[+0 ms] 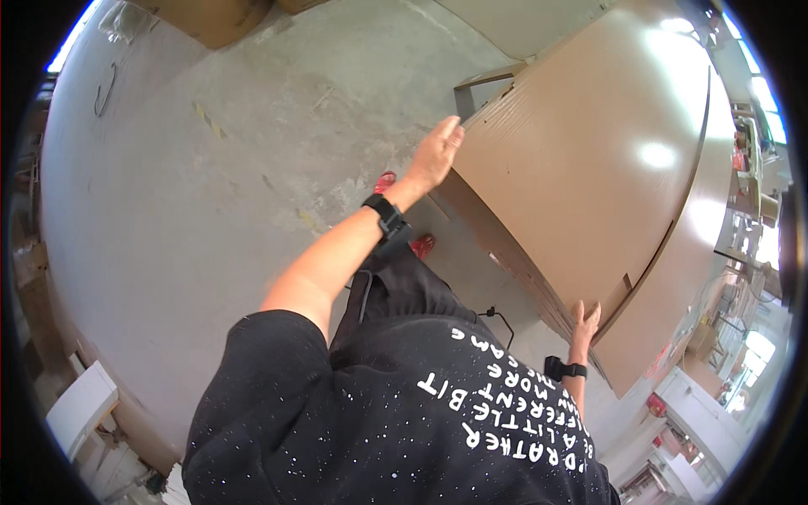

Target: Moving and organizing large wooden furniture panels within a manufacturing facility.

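Note:
A large brown, smooth-faced panel [581,160] lies on top of a stack of similar panels to my right. My left hand [436,153] is at the stack's left corner, fingers stretched out against the panel edge. Over the near edge, my right hand [585,318] rests on the top panel with thumb and fingers apart. A small rectangular notch [621,290] is cut in the panel just beyond that hand. Beyond a dark curved gap on the right lies another brown panel [665,295]. The undersides of both hands are hidden.
Stacked panel edges [526,273] show below the top sheet. A box-like frame [486,87] stands by the far left corner. Brown cartons [202,18] sit at the far side of the grey concrete floor [185,194]. White furniture-like pieces [82,408] stand behind at left.

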A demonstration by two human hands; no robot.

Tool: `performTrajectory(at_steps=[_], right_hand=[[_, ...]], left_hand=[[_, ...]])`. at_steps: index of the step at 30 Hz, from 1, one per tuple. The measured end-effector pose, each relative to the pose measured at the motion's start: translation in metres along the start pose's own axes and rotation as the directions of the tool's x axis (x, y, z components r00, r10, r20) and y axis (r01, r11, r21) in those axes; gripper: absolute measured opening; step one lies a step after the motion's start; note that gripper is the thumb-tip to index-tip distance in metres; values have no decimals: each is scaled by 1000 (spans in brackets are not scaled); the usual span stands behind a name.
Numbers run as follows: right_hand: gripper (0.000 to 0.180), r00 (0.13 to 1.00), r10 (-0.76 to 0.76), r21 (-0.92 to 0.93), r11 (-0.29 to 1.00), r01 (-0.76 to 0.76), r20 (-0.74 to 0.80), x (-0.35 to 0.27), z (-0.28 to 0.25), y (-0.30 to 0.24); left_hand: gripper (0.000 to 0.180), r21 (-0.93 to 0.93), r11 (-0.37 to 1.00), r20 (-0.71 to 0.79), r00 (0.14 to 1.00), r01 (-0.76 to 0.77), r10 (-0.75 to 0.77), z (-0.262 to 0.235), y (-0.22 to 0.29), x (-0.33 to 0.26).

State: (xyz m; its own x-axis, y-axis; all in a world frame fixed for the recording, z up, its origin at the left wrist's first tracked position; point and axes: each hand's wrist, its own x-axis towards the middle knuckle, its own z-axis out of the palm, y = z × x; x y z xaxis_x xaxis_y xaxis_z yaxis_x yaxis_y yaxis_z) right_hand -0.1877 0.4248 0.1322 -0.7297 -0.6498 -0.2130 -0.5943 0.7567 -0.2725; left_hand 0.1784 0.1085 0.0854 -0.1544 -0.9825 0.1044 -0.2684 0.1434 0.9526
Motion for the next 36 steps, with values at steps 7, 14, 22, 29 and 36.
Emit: performTrajectory(at_steps=[7,14,22,29,36], right_hand=[[61,963,251,360,911,-202,-95,-11,6,-49],[55,948,319,593,766,-249,-14,-5,-4,-51],[45,920,391,604,731,-317,9,-6,-4,-58],[40,901,399,602,767,-223,-173,-12,-5,-55],[32,830,227,239,964,-117,-510,-2,44,-28]], left_hand=[[46,-52,944,48,945,327,-325,15,27,5],[45,-53,959,2,961,278,-278,15,26,1],[43,33,951,-13,952,306,-306,12,24,-3],[49,11,945,116,939,326,-325,24,28,11],[56,36,977,480,854,212,-203,1,-15,29]])
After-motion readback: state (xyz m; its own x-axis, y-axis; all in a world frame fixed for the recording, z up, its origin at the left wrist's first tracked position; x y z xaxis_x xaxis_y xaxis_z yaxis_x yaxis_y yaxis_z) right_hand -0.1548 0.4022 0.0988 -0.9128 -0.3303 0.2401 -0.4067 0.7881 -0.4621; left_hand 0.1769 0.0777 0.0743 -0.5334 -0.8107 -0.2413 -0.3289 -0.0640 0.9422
